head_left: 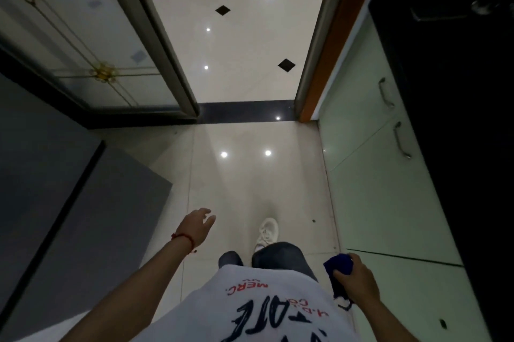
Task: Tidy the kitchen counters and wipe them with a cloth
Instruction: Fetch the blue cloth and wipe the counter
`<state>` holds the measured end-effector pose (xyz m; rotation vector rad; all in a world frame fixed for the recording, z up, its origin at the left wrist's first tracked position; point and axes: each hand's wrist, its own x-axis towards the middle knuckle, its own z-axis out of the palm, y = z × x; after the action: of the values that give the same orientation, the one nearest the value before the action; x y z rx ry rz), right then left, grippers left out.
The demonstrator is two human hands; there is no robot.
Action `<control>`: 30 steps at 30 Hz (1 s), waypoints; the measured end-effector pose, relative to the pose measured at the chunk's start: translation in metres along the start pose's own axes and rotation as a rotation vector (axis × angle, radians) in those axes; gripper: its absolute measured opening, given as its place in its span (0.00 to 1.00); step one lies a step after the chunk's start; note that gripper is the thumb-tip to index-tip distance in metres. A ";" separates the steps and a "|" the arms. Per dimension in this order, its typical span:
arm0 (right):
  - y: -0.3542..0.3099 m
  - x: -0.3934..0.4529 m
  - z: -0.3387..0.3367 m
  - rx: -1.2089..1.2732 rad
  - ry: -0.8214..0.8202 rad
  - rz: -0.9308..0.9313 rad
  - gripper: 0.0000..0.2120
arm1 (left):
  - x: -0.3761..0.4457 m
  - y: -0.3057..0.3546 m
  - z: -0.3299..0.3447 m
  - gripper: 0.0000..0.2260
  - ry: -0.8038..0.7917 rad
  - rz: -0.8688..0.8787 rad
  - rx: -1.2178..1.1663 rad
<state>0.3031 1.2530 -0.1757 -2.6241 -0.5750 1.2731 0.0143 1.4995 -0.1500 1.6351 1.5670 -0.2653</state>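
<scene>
From my head camera, most of the dark counter on my right is too dim to read; a metal fitting at its far end is blurred and cut off by the picture's edge. The counter itself runs out of the picture on the right. My shirt hides my waist and most of my legs, and only one white shoe shows.

My right hand is clenched around a blue cloth, low beside the pale cabinet doors under the counter's near edge. A bit of the cloth hangs below my fist. The cloth touches neither counter nor doors. My left hand is released, fingers loose, empty, out over the floor well apart from the cloth, with a red thread round the wrist.

I count one cloth, two door handles, one doorway ahead and four black diamond tiles beyond it. A grey block stands on my left.
</scene>
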 end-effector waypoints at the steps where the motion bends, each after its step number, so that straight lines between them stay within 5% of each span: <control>1: -0.009 0.009 -0.007 0.014 -0.001 0.003 0.28 | 0.008 0.006 -0.004 0.18 -0.003 -0.018 0.014; 8: -0.085 0.060 -0.067 0.114 0.075 -0.050 0.25 | 0.073 0.068 -0.033 0.17 -0.048 -0.020 0.079; 14: -0.125 0.091 -0.117 0.340 0.266 -0.021 0.23 | 0.135 0.180 -0.038 0.17 -0.139 0.164 0.225; 22: -0.162 0.098 -0.183 0.599 0.531 0.081 0.30 | 0.183 0.394 -0.022 0.18 -0.234 0.798 0.553; 27: -0.171 0.087 -0.222 0.759 0.781 0.164 0.31 | 0.170 0.511 -0.005 0.29 -0.304 1.231 0.564; 30: -0.164 0.087 -0.246 0.802 0.911 0.249 0.31 | 0.167 0.554 0.021 0.25 -0.311 1.445 0.582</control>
<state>0.5008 1.4425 -0.0338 -2.2164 0.3540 0.1346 0.5556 1.6775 -0.0447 2.5662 -0.1918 -0.1542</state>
